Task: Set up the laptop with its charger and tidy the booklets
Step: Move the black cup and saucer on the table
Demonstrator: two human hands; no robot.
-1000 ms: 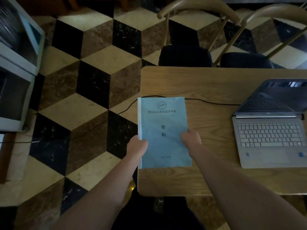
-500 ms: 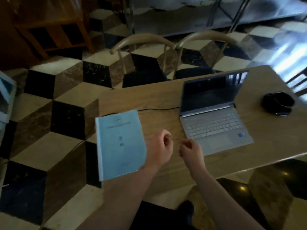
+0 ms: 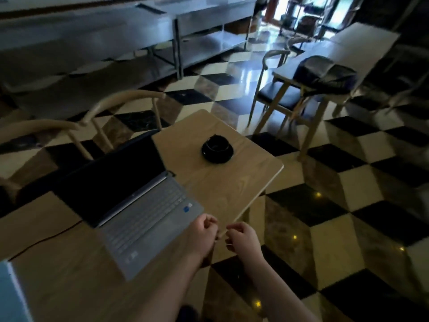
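booklet far left, apart | left grip clenched empty | right grip clenched empty

The wooden table carries an open laptop, black cup (on saucer), blue booklet.

Blue booklet cut off by left edge, only corner showing, left of laptop. Black cable vanishes behind laptop. Laptop keys blurred, unreadable.
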